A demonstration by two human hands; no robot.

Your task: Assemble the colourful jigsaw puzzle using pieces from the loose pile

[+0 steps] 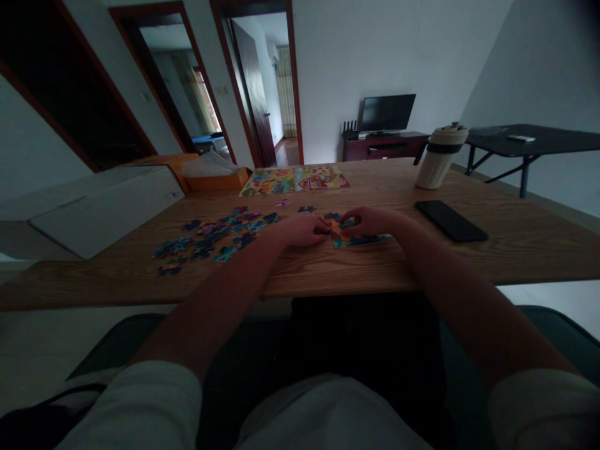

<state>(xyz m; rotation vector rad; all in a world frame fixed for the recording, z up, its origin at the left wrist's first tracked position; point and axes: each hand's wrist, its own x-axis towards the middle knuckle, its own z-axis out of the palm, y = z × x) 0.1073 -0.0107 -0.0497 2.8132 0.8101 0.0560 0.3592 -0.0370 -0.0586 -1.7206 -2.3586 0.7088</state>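
Left hand (304, 230) and right hand (372, 221) at a part-built jigsaw puzzle (345, 238) on the wooden worktop (300, 275), fingers bunched narrow — any grip unclear — loose puzzle pieces (216, 234) lying left.

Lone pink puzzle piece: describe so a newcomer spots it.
On the wooden table, find the colourful prints near the far edge. Closer in, off the far right side of the loose pile, lies the pink puzzle piece. Its pink colour sets it apart from the darker bit to its right.

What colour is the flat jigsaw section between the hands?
Mostly orange jigsaw section with teal; head view.
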